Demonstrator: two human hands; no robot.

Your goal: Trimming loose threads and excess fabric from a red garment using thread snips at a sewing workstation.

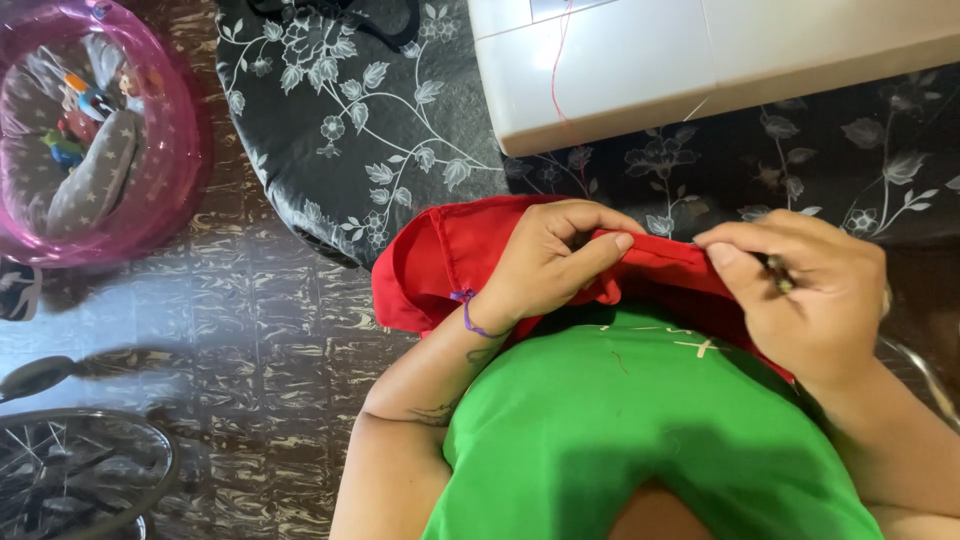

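My green shirt (640, 430) hides the bottom of the red cloth (450, 260), and the white sewing machine (700, 60) is cut off at the top of the frame. In the middle, my left hand (555, 260) curls shut, pinching the cloth's folded edge. My right hand (810, 290), at the right, pinches the same edge and holds something small I cannot make out. The cloth lies on a black flowered cover (360, 130). A pink tub (100, 130) sits upper left on the brown floor (260, 330)
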